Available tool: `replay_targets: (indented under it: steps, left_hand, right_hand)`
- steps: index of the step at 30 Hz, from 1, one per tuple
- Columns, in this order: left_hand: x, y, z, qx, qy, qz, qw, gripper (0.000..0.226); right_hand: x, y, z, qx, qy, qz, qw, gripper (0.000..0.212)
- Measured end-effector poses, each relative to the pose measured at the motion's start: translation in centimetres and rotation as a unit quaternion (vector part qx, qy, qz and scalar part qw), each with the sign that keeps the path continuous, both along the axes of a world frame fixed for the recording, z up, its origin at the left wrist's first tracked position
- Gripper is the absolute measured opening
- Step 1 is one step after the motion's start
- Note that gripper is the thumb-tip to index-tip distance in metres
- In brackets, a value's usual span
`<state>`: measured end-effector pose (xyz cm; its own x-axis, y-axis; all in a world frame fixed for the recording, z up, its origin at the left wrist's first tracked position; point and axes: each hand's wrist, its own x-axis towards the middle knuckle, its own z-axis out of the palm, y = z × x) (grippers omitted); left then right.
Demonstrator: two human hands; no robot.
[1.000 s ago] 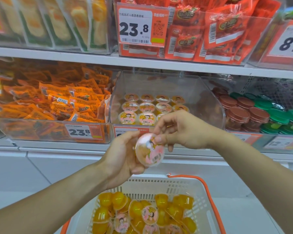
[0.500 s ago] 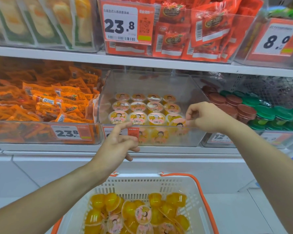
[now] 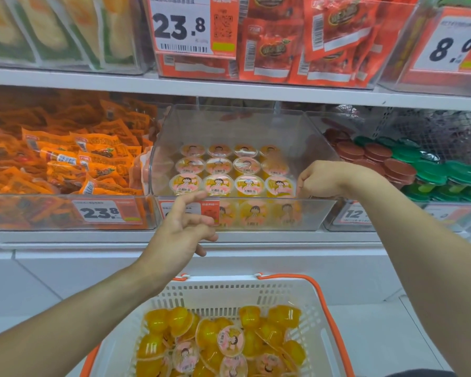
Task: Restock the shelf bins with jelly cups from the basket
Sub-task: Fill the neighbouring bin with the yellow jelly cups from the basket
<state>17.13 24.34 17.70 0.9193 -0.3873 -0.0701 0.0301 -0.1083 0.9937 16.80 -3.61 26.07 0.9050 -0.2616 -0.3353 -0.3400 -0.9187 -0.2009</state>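
Jelly cups (image 3: 218, 185), yellow with pink cartoon lids, stand in rows of four inside the clear bin (image 3: 321, 208) on the white shelf (image 3: 229, 236); more lie heaped in the white basket (image 3: 229, 295) below the bin; above the rows the bin is open; the left hand (image 3: 180, 235) hovers before the bin, fingers spread, empty; the right hand (image 3: 320, 179) is curled loosely over the bin's right front corner, beside the nearest cup; whether it holds anything I cannot tell.

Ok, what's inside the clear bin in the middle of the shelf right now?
The clear bin holds jelly cups lid-up in three rows of four, with more yellow cups showing through the front wall beneath. The right hand rests at the bin's front right corner; the price label hides part of the lower layer.
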Motion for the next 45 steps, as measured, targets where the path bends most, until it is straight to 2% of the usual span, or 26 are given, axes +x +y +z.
replay_targets:
  steps: [3, 5, 10, 17, 23, 25, 26, 27, 29, 31, 32, 33, 35, 37, 38, 39, 40, 42, 43, 44, 45]
  left_hand:
    - [0.1, 0.1, -0.1, -0.001, 0.001, -0.003, 1.0, 0.059]
    - [0.0, 0.1, -0.1, -0.001, 0.0, -0.005, 1.0, 0.059]
    - [-0.1, 0.1, 0.0, 0.008, -0.006, -0.009, 1.0, 0.057]
    - [-0.4, 0.2, 0.2, 0.024, -0.013, -0.009, 1.0, 0.06]
    - [-1.1, 0.0, 0.3, 0.058, -0.056, -0.002, 0.997, 0.058]
    - [-1.2, 0.1, 0.1, 0.062, -0.079, 0.014, 0.995, 0.046]
    - [-1.2, 0.1, -0.1, 0.063, -0.09, 0.023, 0.994, 0.038]
    - [-1.2, 0.1, -0.4, 0.067, -0.098, 0.024, 0.993, 0.031]
    - [-1.4, 0.0, -1.1, 0.09, -0.098, -0.003, 0.991, 0.02]
    - [-2.2, -0.4, -2.4, 0.145, -0.072, -0.071, 0.984, 0.016]
    - [-2.6, -0.6, -3.3, 0.191, -0.054, -0.118, 0.973, 0.015]
    - [-3.0, -0.9, -4.3, 0.245, -0.038, -0.171, 0.954, 0.013]
    - [-3.4, -1.4, -7.0, 0.37, -0.027, -0.28, 0.886, 0.015]
    - [-3.5, -2.0, -10.0, 0.491, -0.044, -0.376, 0.785, 0.024]
    - [-3.6, -2.3, -11.8, 0.528, -0.052, -0.402, 0.746, 0.024]
    - [-3.8, -2.6, -13.5, 0.552, -0.053, -0.404, 0.728, 0.024]
    - [-4.2, -2.9, -15.3, 0.562, -0.047, -0.385, 0.73, 0.025]
    - [-5.1, -3.3, -19.3, 0.551, -0.026, -0.306, 0.776, 0.025]
    - [-5.7, -3.3, -21.1, 0.546, -0.026, -0.273, 0.791, 0.028]
    - [-6.2, -3.3, -22.9, 0.555, -0.037, -0.26, 0.789, 0.039]
    - [-6.8, -3.2, -24.3, 0.575, -0.058, -0.266, 0.771, 0.053]
  right_hand:
    - [0.4, -0.2, -0.7, -0.004, 0.018, -0.001, 1.0, 0.045]
    - [0.9, -0.3, -1.3, -0.02, 0.019, -0.009, 1.0, 0.051]
    - [1.5, 0.0, -2.4, -0.066, -0.004, -0.031, 0.997, 0.051]
    - [1.4, 1.0, -2.4, -0.038, -0.012, -0.066, 0.997, 0.034]
    - [1.1, 0.8, -2.3, -0.043, -0.024, -0.062, 0.997, 0.037]
    - [0.7, 0.6, -2.2, -0.053, -0.081, -0.061, 0.993, 0.041]
    - [0.5, 0.6, -2.1, -0.055, -0.151, -0.052, 0.986, 0.04]
    - [0.2, 0.7, -1.9, -0.049, -0.238, -0.04, 0.969, 0.036]
    - [-1.3, 1.8, -1.5, -0.006, -0.407, -0.009, 0.913, 0.028]
    - [-3.6, 3.7, -1.9, 0.055, -0.496, 0.052, 0.865, 0.024]
    - [-4.8, 4.7, -2.8, 0.081, -0.502, 0.098, 0.856, 0.024]
    - [-5.9, 5.4, -4.2, 0.096, -0.481, 0.15, 0.858, 0.024]
    - [-7.9, 6.6, -8.1, 0.089, -0.359, 0.243, 0.897, 0.027]
    - [-9.3, 7.0, -12.8, 0.029, -0.177, 0.297, 0.938, 0.028]
    - [-10.1, 7.1, -15.2, -0.014, -0.077, 0.306, 0.949, 0.025]
    - [-10.7, 6.9, -17.6, -0.047, 0.026, 0.304, 0.951, 0.023]
    - [-11.4, 6.9, -19.9, -0.065, 0.122, 0.29, 0.947, 0.021]
    - [-12.4, 6.4, -24.3, -0.073, 0.23, 0.222, 0.945, 0.022]
    - [-12.8, 6.2, -26.2, -0.051, 0.239, 0.173, 0.954, 0.025]
    - [-13.3, 6.0, -27.9, -0.018, 0.229, 0.116, 0.966, 0.022]
    - [-13.8, 6.0, -29.2, 0.016, 0.207, 0.056, 0.977, 0.016]
